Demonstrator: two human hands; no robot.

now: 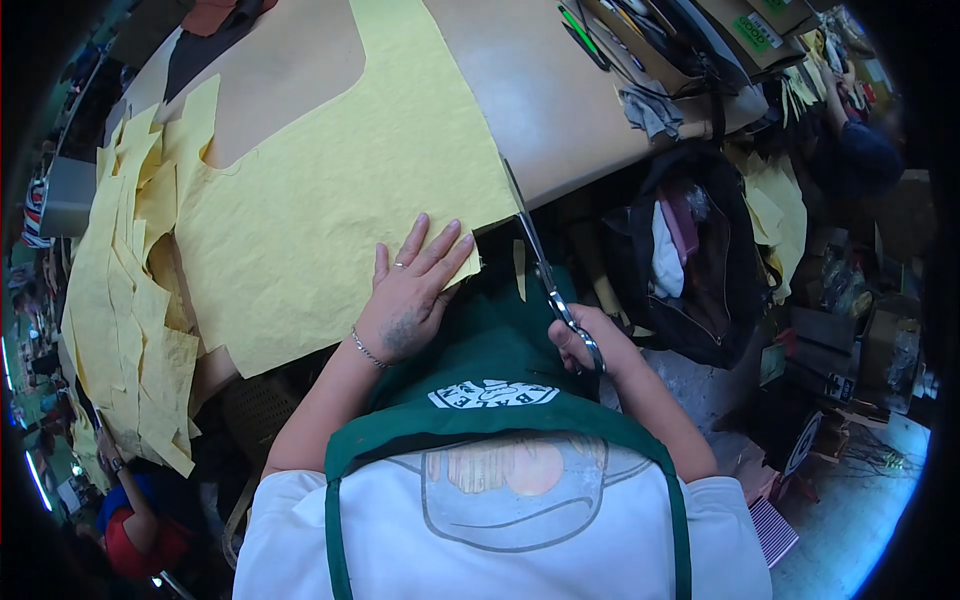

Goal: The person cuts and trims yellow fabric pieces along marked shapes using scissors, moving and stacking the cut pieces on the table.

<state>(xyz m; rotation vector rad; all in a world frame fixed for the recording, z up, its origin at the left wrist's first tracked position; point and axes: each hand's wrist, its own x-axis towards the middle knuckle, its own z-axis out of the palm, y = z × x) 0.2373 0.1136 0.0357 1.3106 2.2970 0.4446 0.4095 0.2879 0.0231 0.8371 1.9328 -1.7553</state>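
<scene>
A large sheet of yellow leather-like material (pixel 330 180) lies over the table and reaches past its near edge. My left hand (pixel 415 295) rests flat on the sheet's near right corner, fingers spread, with a ring and a bracelet on it. My right hand (pixel 585 340) grips the handles of long metal scissors (pixel 540 262). Their blades point away from me, at the right edge of the sheet. A narrow yellow strip (pixel 519 268) hangs just left of the scissors, below the sheet's edge.
Cut yellow pieces (pixel 125 280) lie stacked at the left of the table (pixel 540 80). A black bag (pixel 700 260) with things inside hangs open at the right. Pens (pixel 585 35) and a grey cloth (pixel 650 108) lie at the back right. Other people work at both sides.
</scene>
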